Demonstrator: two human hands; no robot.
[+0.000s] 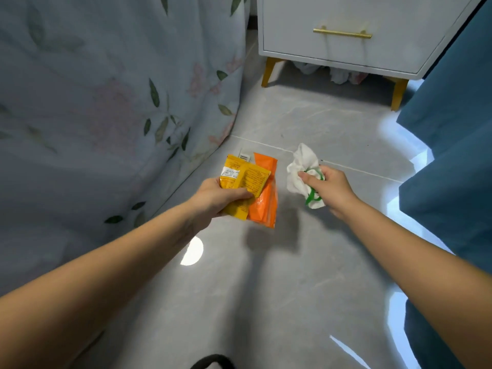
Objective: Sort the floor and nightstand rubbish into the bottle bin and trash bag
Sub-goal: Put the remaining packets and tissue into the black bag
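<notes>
My left hand point(215, 198) grips a bunch of flat wrappers above the floor: a yellow printed packet point(243, 179) in front, an orange packet point(265, 201) behind it, and a small white piece point(245, 156) sticking out at the top. My right hand point(331, 189) holds a crumpled white tissue point(302, 169) together with a green plastic piece point(315, 194) wrapped around it. Both hands hover over the grey tiled floor point(292, 275). No bin or bag is clearly in view.
A floral bedsheet point(106, 102) hangs down on the left. A white nightstand point(346, 33) with gold legs and a gold handle stands at the back, with crumpled rubbish point(340, 74) beneath it. A blue curtain point(452, 129) hangs at right. A dark object point(213, 362) shows at the bottom edge.
</notes>
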